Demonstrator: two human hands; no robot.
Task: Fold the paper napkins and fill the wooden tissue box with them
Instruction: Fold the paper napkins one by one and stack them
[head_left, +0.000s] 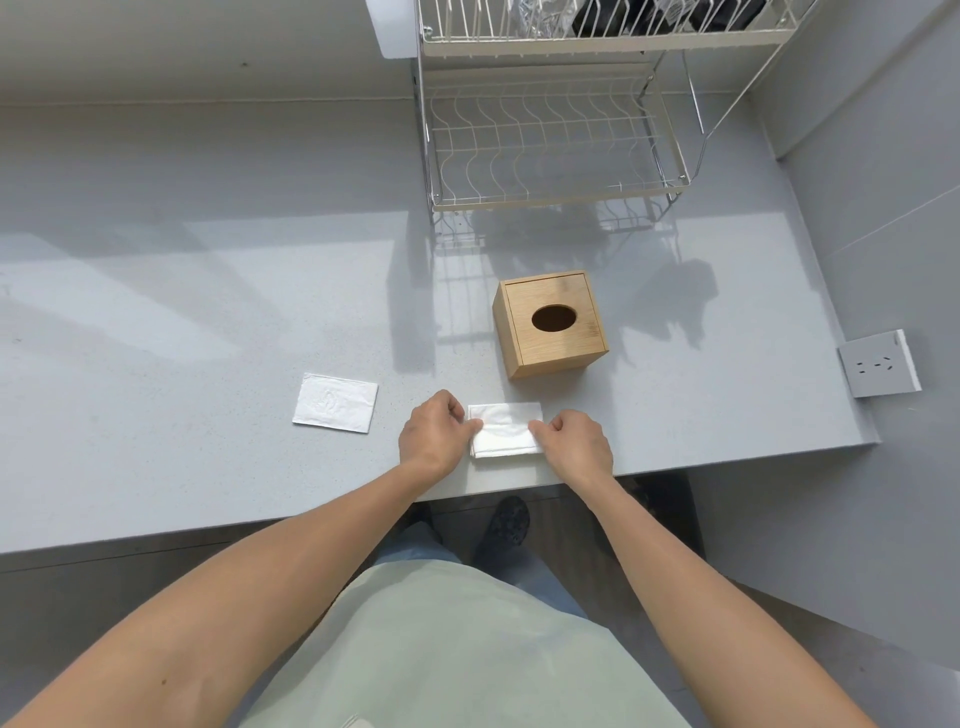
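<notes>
A folded white paper napkin (505, 430) lies near the front edge of the grey counter (208, 322). My left hand (434, 431) pinches its left side and my right hand (576, 444) pinches its right side. Just behind the napkin stands the wooden tissue box (550, 325), its lid on and its oval opening dark, nothing poking out. A second flat white napkin (335, 402) lies on the counter to the left, apart from both hands.
A two-tier wire dish rack (556, 150) stands behind the box at the back of the counter. A wall socket (878, 364) is on the right wall. The counter's front edge runs just below my hands.
</notes>
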